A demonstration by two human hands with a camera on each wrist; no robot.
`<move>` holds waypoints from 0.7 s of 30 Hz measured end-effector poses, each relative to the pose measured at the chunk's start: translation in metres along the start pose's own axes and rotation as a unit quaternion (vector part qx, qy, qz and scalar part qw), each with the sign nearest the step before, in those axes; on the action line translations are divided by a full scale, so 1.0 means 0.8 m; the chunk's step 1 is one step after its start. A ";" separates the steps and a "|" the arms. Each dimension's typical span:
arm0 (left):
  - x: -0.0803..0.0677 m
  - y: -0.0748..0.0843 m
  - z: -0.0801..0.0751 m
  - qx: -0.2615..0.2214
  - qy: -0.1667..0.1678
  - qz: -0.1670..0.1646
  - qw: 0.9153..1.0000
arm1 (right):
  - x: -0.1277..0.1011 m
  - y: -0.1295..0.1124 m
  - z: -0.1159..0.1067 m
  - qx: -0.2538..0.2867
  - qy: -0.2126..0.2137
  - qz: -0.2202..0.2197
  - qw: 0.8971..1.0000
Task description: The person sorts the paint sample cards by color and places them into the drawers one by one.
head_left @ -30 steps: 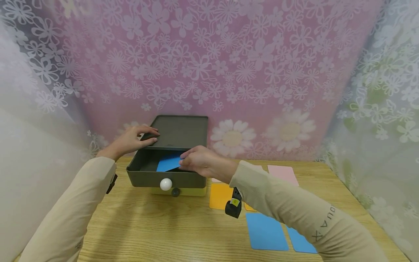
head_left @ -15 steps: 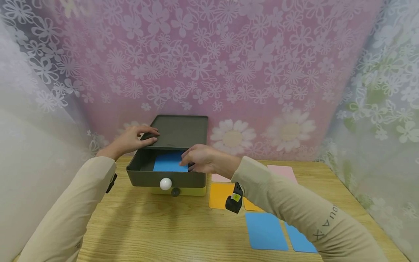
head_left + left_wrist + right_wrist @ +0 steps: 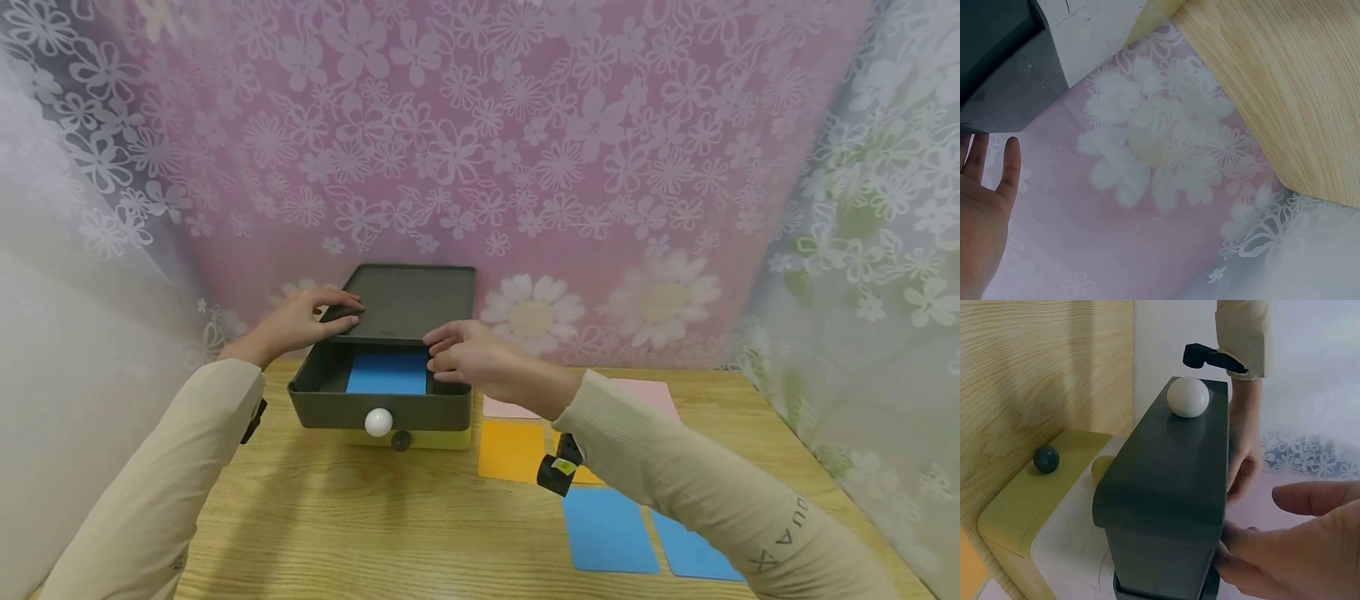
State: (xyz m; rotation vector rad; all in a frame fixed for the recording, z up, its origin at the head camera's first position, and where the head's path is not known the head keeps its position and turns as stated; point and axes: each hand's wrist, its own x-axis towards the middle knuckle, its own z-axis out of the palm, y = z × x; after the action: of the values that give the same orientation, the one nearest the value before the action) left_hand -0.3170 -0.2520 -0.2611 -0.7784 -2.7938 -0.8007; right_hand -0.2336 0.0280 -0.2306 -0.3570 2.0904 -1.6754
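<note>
Fingers (image 3: 341,310) of the left hand (image 3: 300,321) steady the cabinet top (image 3: 408,300); right hand (image 3: 472,362), relaxed and empty, hovers at three o'clock of the blue card (image 3: 387,372) in the drawer (image 3: 375,408).

**Setting: Tabletop Booth Screened by Curtains**

The place is a small staged work booth, not a lived-in room. A wooden table (image 3: 360,533) with a pale grain surface is closed in on three sides by hanging fabric: a pink flowered curtain (image 3: 480,167) behind it and sheer white lace curtains (image 3: 885,250) at both sides. No walls, furniture or windows show past the fabric. On the table stand a small drawer box (image 3: 390,367) and flat coloured cards (image 3: 607,529), laid out in rows. The person wears small cameras strapped at the wrists (image 3: 558,473), typical of a recording setup.
</note>
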 end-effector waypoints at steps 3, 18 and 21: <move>0.000 0.000 0.000 -0.006 0.000 0.002 1.000 | -0.013 0.005 -0.013 -0.010 0.011 -0.034 0.999; 0.000 0.000 -0.001 -0.002 -0.004 0.003 1.000 | -0.065 0.124 -0.108 -0.156 0.083 -0.089 0.980; 0.000 -0.001 -0.001 -0.001 -0.004 0.002 1.000 | -0.072 0.156 -0.122 -0.207 0.092 -0.108 0.968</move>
State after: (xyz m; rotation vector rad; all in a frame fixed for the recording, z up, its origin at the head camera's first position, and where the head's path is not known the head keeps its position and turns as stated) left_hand -0.3173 -0.2530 -0.2611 -0.7883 -2.7984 -0.8024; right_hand -0.2220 0.1679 -0.3250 -0.5956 2.6273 -1.4145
